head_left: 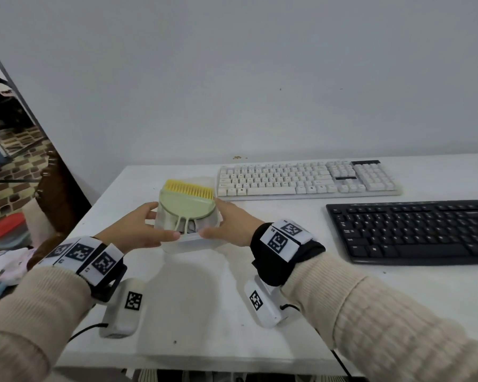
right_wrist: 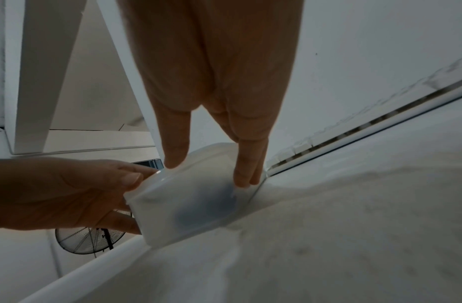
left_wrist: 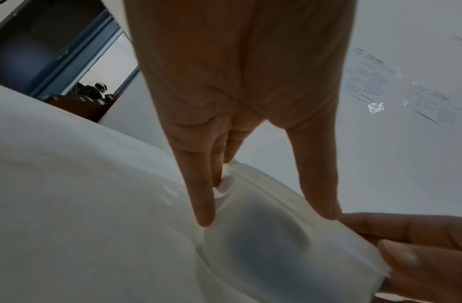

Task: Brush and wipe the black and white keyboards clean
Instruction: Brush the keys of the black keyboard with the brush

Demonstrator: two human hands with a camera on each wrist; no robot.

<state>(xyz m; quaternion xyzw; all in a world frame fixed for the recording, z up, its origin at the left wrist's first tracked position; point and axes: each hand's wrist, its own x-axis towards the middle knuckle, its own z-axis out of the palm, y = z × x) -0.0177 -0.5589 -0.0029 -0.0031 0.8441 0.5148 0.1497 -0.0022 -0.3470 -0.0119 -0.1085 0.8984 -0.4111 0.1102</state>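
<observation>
Hands, left hand and right hand, grasp the translucent box holding the brush, left of both untouched keyboards; a careless tilt could spill it.

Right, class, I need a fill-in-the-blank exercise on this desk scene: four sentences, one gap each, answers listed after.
1. Both hands hold a translucent plastic ____ between them.
2. The brush lying in it has ____ bristles.
3. The white keyboard lies ____ from the person than the black keyboard.
4. The left hand and right hand grasp opposite sides, so neither hand touches a ____.

Missing words: container; yellow; farther; keyboard
</observation>
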